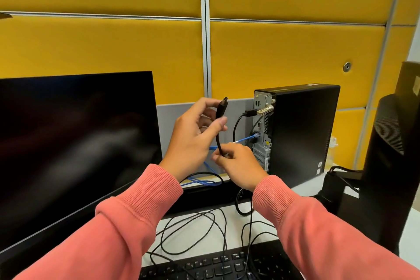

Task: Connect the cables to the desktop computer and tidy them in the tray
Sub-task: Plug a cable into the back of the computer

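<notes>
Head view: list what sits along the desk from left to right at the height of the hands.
Black monitor → left hand holding the black cable plug → right hand pinching the same cable lower down → desktop computer, its rear ports facing left → back of a second monitor.

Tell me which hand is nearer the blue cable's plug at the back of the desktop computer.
Right. The right hand pinches the black cable just below and left of the blue cable's plug. The left hand holds the black connector end farther left, higher up.
</notes>
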